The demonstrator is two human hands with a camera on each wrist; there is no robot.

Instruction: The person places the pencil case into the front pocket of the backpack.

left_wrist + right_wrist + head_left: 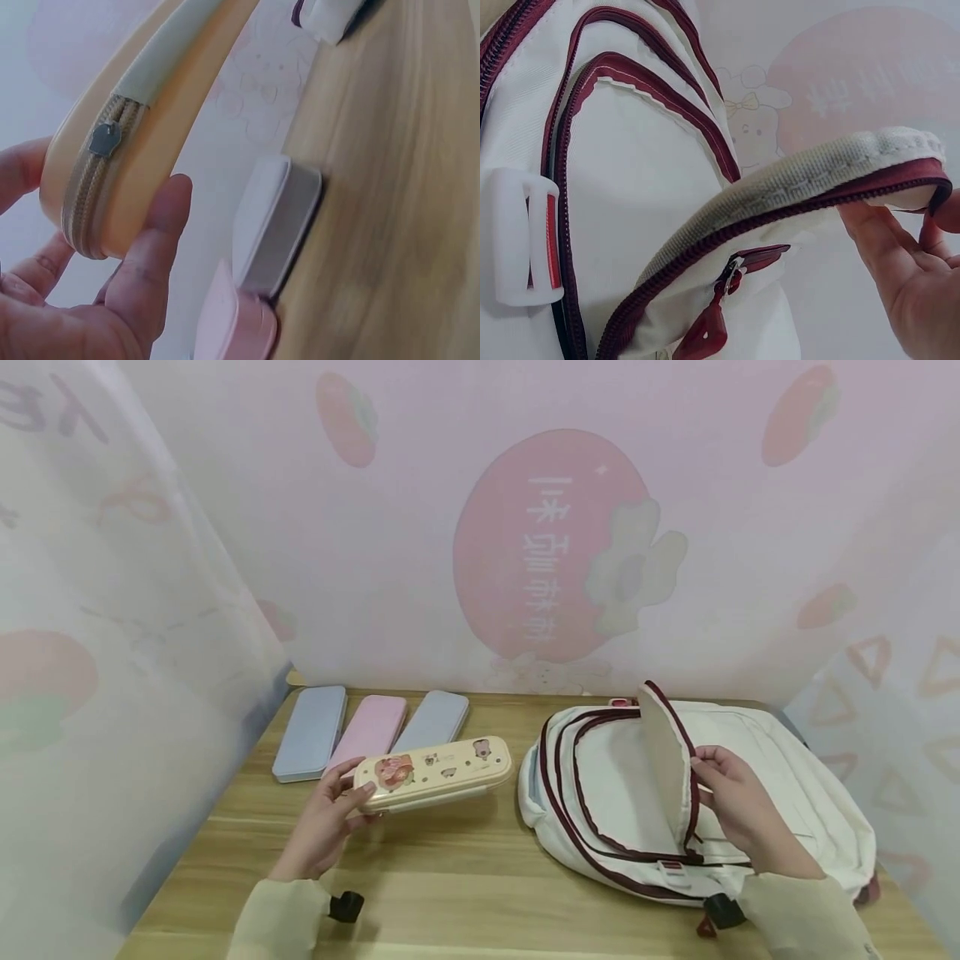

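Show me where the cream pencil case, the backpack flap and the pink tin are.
cream pencil case [438, 771]: head view, middle of its printed top.
backpack flap [663, 758]: head view, the raised flap's inner face.
pink tin [369, 731]: head view, middle of its lid.

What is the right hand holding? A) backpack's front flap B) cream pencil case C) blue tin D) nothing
A: the right hand pinches the open flap of the white backpack and holds it up, while the left hand holds the cream pencil case.
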